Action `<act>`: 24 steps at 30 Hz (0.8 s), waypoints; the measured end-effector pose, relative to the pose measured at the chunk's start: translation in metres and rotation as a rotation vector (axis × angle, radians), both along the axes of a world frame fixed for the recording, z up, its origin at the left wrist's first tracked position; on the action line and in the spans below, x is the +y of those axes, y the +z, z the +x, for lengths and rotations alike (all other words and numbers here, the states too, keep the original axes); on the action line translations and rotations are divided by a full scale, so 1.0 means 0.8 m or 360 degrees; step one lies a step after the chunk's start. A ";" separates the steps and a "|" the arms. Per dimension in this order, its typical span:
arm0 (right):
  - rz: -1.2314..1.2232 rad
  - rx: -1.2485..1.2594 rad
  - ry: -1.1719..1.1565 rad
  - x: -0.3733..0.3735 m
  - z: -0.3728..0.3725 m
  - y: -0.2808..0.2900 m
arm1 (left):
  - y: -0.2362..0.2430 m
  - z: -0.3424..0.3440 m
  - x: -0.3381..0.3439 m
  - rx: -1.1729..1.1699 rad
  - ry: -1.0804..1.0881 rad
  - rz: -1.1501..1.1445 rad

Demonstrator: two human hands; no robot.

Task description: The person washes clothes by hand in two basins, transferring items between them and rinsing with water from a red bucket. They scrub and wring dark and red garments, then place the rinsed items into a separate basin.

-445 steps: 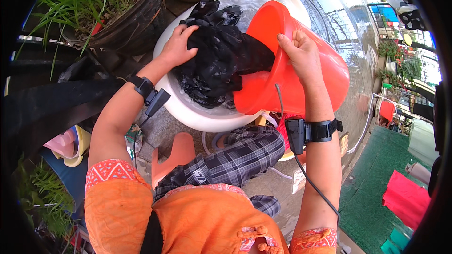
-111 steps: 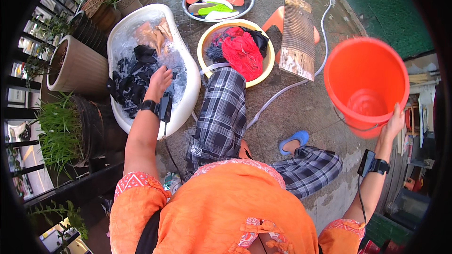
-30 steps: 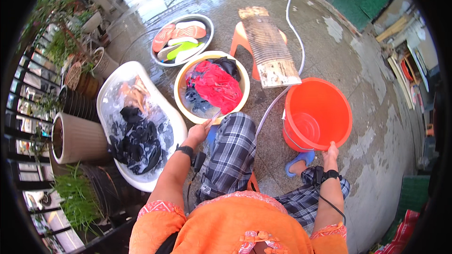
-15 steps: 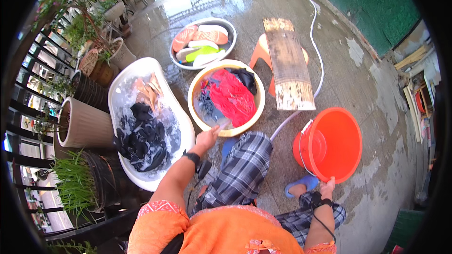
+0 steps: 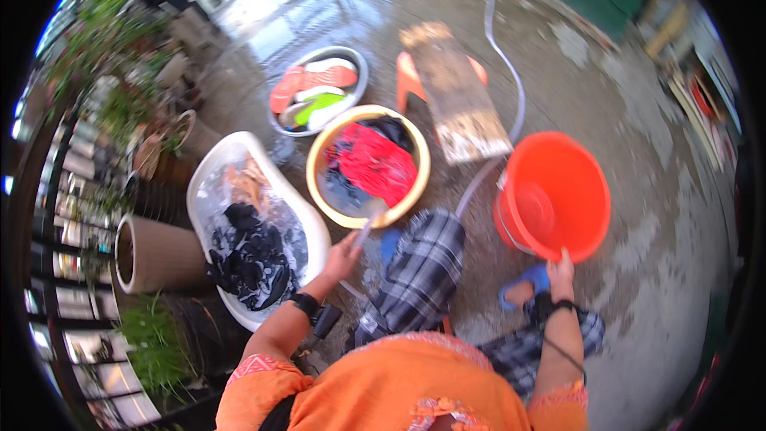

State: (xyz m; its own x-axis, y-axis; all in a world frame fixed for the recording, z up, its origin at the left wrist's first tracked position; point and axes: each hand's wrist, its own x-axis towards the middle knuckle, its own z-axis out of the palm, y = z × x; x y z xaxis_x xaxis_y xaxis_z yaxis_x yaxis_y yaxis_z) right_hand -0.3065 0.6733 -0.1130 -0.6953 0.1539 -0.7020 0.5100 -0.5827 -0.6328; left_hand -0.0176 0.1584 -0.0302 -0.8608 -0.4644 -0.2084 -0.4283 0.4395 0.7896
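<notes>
My left hand [image 5: 341, 261] is closed around the end of a clear hose [image 5: 366, 231], whose tip points at the near rim of a round yellow basin [image 5: 343, 218]. Red cloth [image 5: 379, 166] and darker cloth sit in water inside that basin. At my right, my right hand [image 5: 561, 271] grips the near rim of an orange-red bucket [image 5: 578, 187], which is tilted toward me and shows nothing inside. Left of the basin stands a white tub [image 5: 317, 233] holding soapy water, black clothes [image 5: 254, 259] and a tan garment [image 5: 246, 183].
A grey basin [image 5: 361, 72] with salmon and green shoes [image 5: 329, 74] stands beyond the yellow one. A wooden board [image 5: 459, 100] rests on an orange stool [image 5: 411, 84]. Potted plants [image 5: 155, 251] and a railing line the left. The hose crosses the wet floor.
My left hand has drawn back slightly toward me with the hose end, which now shows more. The bucket appears raised and tipped more toward me in my right hand. The whole view has shifted.
</notes>
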 end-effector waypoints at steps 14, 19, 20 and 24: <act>0.0158 -0.0140 0.0131 -0.045 0.030 0.034 | 0.144 0.000 -0.034 0.0102 0.0266 0.0235; 0.0166 -0.0110 0.0187 -0.034 0.029 0.024 | 0.161 -0.007 -0.032 0.0138 0.0417 0.0496; 0.0188 -0.0159 0.0174 -0.031 0.028 0.021 | 0.162 -0.011 -0.030 0.0056 0.0399 0.0497; 0.0033 -0.0081 0.0273 -0.017 0.024 0.004 | 0.152 -0.034 -0.023 -0.0111 0.0324 0.0749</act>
